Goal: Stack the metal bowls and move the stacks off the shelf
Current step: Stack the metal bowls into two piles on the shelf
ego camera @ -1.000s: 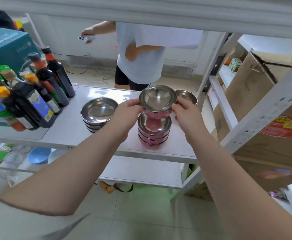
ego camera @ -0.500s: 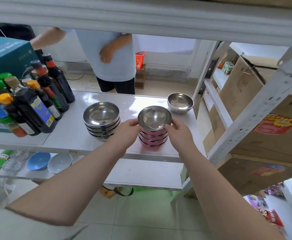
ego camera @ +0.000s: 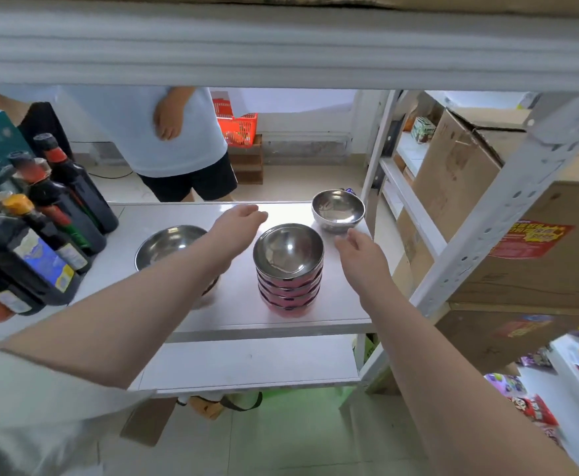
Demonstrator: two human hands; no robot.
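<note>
Now both hands flank the pink-sided stack of metal bowls [ego camera: 288, 269], which stands on the shelf [ego camera: 233, 314] near its front edge. The left hand [ego camera: 236, 228] hovers just to the stack's left and a little beyond it, its grip spread, fingers loosely extended and holding nothing. The right hand [ego camera: 360, 255] hovers just to the stack's right, its grip likewise spread and empty, clear of the rim.

Beyond the right hand, near the shelf's back corner, sits a single loose bowl [ego camera: 337, 209], upright and apart from the stack. Under the left forearm lies a second pile of wider steel bowls [ego camera: 169, 245], partly hidden by the arm, so its height cannot be told. Further out past the left forearm stand dark sauce bottles [ego camera: 57, 214].

As I judge it, the stacking step is nearly closed, with one bowl not yet gathered. Whether the lone bowl nests on the pink stack depends on its width, which looks close to the top bowl's. The next move calls for the right hand to reach past its present spot, close on that bowl's rim, and set it squarely into the stack; otherwise both hands close on the stack's sides and lift it level off the shelf.
</note>
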